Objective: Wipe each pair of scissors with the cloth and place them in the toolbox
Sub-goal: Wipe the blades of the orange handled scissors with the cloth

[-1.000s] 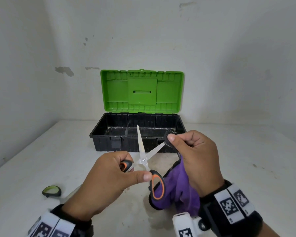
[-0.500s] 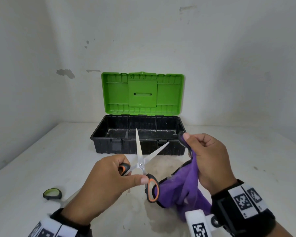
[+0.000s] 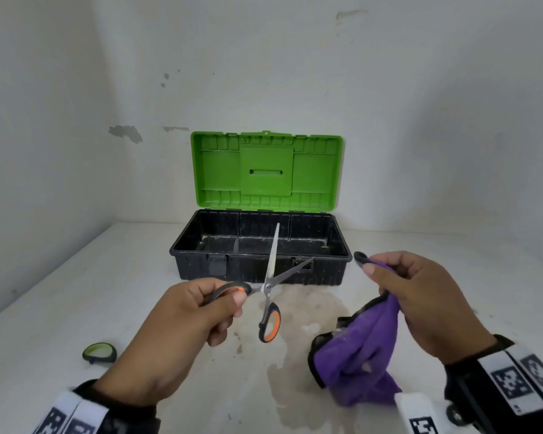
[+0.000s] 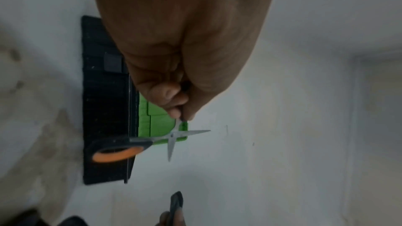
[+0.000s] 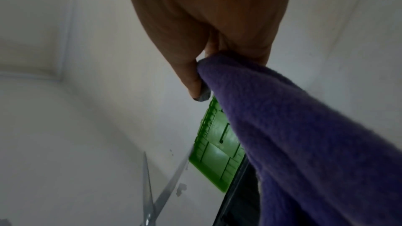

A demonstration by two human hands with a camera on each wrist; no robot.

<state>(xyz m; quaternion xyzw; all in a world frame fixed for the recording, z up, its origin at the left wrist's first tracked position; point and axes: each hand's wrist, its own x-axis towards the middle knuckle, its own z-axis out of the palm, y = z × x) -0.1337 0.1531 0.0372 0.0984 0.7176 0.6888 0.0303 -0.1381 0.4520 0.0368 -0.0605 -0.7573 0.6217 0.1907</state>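
My left hand (image 3: 201, 311) grips one black-and-orange handle of the scissors (image 3: 270, 286), whose blades stand spread apart in front of the toolbox (image 3: 257, 270). The other handle loop (image 3: 268, 322) hangs free below. In the left wrist view the scissors (image 4: 172, 137) show crossed blades just past my fingers (image 4: 174, 99). My right hand (image 3: 420, 296) holds the purple cloth (image 3: 361, 355), bunched and hanging down, to the right of the blades and apart from them. The right wrist view shows the cloth (image 5: 293, 135) pinched in my fingers (image 5: 191, 78), with the scissors' blades (image 5: 156, 190) at lower left. The black toolbox has its green lid (image 3: 267, 170) raised.
A second pair of scissors with a green-lined black handle (image 3: 99, 352) lies on the white table (image 3: 76, 292) at lower left, partly hidden by my left arm. Walls close in behind and to the left of the toolbox. A stained patch (image 3: 311, 311) marks the table between my hands.
My right hand has drawn the cloth off the blade tip and away to the right. The left hand has kept hold of the scissors, which have tilted slightly with their blades still spread.
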